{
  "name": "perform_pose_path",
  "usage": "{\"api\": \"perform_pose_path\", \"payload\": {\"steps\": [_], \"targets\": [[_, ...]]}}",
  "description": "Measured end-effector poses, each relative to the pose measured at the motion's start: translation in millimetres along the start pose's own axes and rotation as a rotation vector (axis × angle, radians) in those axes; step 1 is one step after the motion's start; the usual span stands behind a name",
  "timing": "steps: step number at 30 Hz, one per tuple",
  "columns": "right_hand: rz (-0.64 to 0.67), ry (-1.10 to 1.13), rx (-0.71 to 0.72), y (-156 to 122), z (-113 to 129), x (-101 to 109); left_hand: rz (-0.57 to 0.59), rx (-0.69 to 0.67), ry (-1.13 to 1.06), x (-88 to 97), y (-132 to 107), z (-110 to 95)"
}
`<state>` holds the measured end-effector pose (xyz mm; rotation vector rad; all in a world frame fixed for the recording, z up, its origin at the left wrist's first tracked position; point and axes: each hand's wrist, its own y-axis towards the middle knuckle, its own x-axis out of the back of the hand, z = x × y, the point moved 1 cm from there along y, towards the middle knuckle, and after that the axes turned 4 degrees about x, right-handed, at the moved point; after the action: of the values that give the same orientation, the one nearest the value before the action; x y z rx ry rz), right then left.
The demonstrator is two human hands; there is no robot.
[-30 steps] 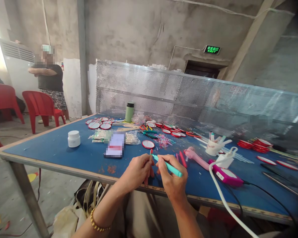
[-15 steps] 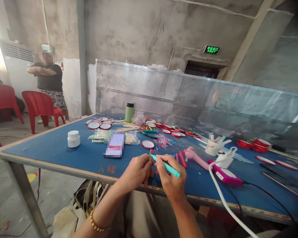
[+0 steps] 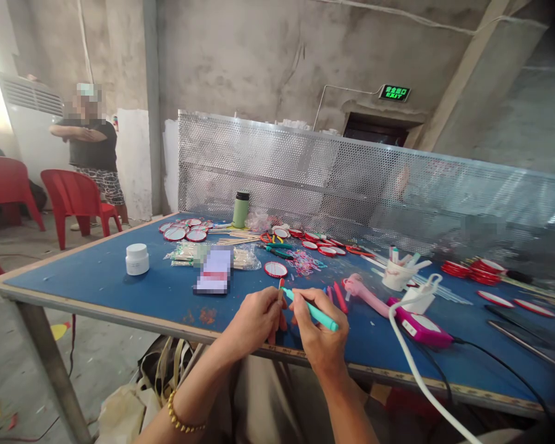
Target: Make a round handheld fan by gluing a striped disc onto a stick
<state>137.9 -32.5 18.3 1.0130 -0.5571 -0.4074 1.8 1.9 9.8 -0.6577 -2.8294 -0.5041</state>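
Between the fingertips of my left hand [image 3: 259,317] stands a thin, pale wooden stick [image 3: 280,291] with a red tip. My right hand [image 3: 321,330] grips a turquoise marker pen [image 3: 317,313] like a writing tool. Its point is at the stick, just below the red end; whether they touch is too small to tell. Both hands are over the near edge of the blue table [image 3: 161,302]. Just beyond them lies a round, red-rimmed disc [image 3: 275,269], and red and purple markers [image 3: 340,297] rest beside my right hand.
A phone [image 3: 215,271] lies on bagged sticks, left of a heap of small coloured bands [image 3: 305,262]. A white jar [image 3: 137,259] stands farther left. At right are a pink tool [image 3: 367,296], a magenta device [image 3: 423,327] and a white cable. Perforated metal [image 3: 277,166] backs the table.
The marker and my right hand have shifted very slightly. My left hand keeps the stick in the same place. In the background, the standing person's arms have moved a little.
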Motion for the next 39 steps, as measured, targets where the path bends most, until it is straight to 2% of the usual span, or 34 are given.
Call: {"api": "perform_pose_path", "payload": {"steps": [9, 16, 23, 39], "targets": [[0.023, 0.028, 0.0, 0.1, 0.5, 0.0, -0.01, 0.009, 0.006, 0.5, -2.1, -3.6], [-0.035, 0.013, -0.023, -0.7, -0.3, 0.3, 0.01, 0.005, -0.019, 0.4, -0.4, -1.2], [0.018, -0.01, 0.016, 0.0, 2.0, 0.6, -0.002, 0.007, -0.006, 0.3, -0.2, -1.3], [0.019, -0.002, 0.032, 0.9, 2.7, 0.7, -0.004, 0.011, 0.001, 0.1, -1.1, -3.2]]}}
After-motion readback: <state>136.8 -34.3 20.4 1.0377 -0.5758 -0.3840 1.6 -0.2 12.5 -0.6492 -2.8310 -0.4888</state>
